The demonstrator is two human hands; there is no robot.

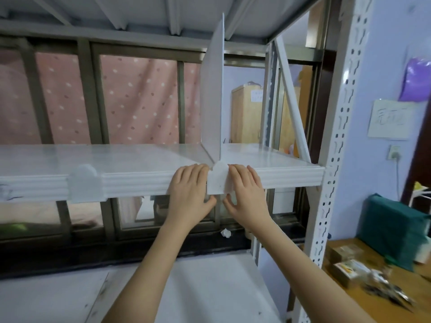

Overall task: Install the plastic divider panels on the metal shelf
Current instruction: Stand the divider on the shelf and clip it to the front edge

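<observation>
Divider panel [212, 99] stands upright on the metal shelf [144, 157], centre of frame, leaning a bit at the top, reaching near the deck above. Its front clip [218, 178] sits over the ribbed front lip of the shelf.

Left hand [190, 185] and right hand [245, 187] flank the clip, just touching its sides. Fingers are straight and flat over the lip, thumbs hooked under the edge. Neither grips anything; looks like they're pressing or aligning the clip.

Progress, as I read it: one panel is up but probably not fully seated, given the lean. A second clip [85, 183] is on the lip at centre left with no panel above it, so at least one more panel seems due there. No spare panels in view.

Shelf surface is white, smooth, slightly glossy. Perforated upright post [335, 145] runs down the right of frame. Lower deck [186, 287] shows at the bottom.

Room: dark-framed window behind with a pink dotted curtain [130, 99], lilac wall at right. Wooden bench [363, 297] at lower right carries a green box [391, 229] and small packets [349, 269].
</observation>
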